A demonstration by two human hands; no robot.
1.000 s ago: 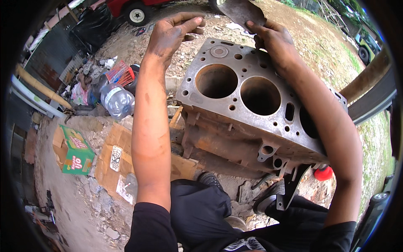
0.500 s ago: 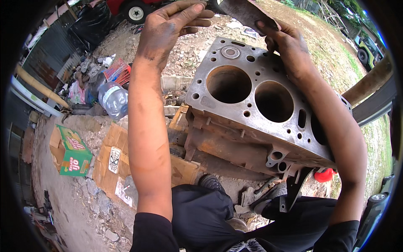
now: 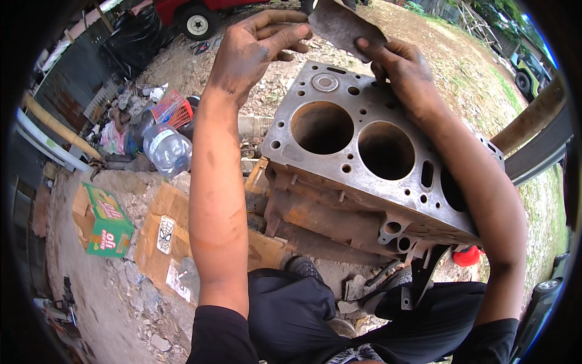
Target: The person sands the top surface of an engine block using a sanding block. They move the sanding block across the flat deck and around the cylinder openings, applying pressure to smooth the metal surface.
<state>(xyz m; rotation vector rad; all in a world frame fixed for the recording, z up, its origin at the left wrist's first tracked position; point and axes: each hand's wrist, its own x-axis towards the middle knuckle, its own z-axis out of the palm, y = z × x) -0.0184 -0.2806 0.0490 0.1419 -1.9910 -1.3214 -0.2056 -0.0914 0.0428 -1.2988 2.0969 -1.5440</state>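
Note:
A worn, dark grey sheet of sandpaper (image 3: 345,27) is raised over the far end of an engine block (image 3: 339,159). My right hand (image 3: 407,70) pinches its right end between thumb and fingers. At the sheet's left edge is my left hand (image 3: 257,48), fingers stretched out and apart, the fingertips at or very close to the edge. Dark grime marks both hands. The block's flat metal top has large round cylinder bores (image 3: 386,150), with smaller bolt holes around them. My right forearm covers part of a further bore and the block's right side.
Flattened cardboard (image 3: 159,227) and a green carton (image 3: 104,219) lie on the ground at left. Beyond them are a large clear plastic bottle (image 3: 168,149), a red basket (image 3: 172,109) and scrap. A red object (image 3: 466,256) sits beside the block's near right corner. My shoes are below the block.
Both hands have come slightly lower, the right one also a little left. The sandpaper has tilted so more of its face shows. The block appears shifted slightly left in view.

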